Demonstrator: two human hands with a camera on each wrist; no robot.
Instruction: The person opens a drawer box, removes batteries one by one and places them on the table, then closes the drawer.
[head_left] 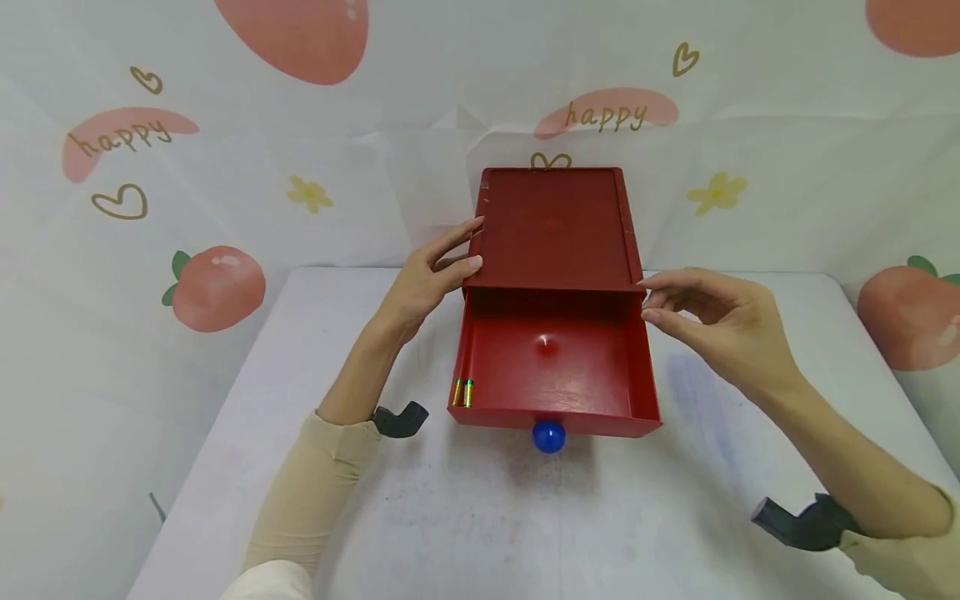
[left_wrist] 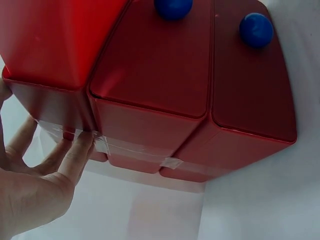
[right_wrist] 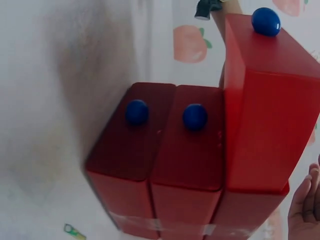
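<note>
A red cabinet of stacked drawers with blue knobs has its top drawer pulled out. Two gold-and-green batteries stand in that drawer's front left corner. My left hand rests its extended fingers against the cabinet's left side, beside clear tape in the left wrist view. Close by the right edge of the cabinet and drawer is my right hand, its fingers loosely bent, with a gap between thumb and index finger and no held thing plainly visible. Another battery lies on the table in the right wrist view.
Below the pulled-out drawer are two closed drawers with blue knobs. The cabinet stands on a white table, near a white printed cloth behind it. Dark wrist cameras jut out from both forearms.
</note>
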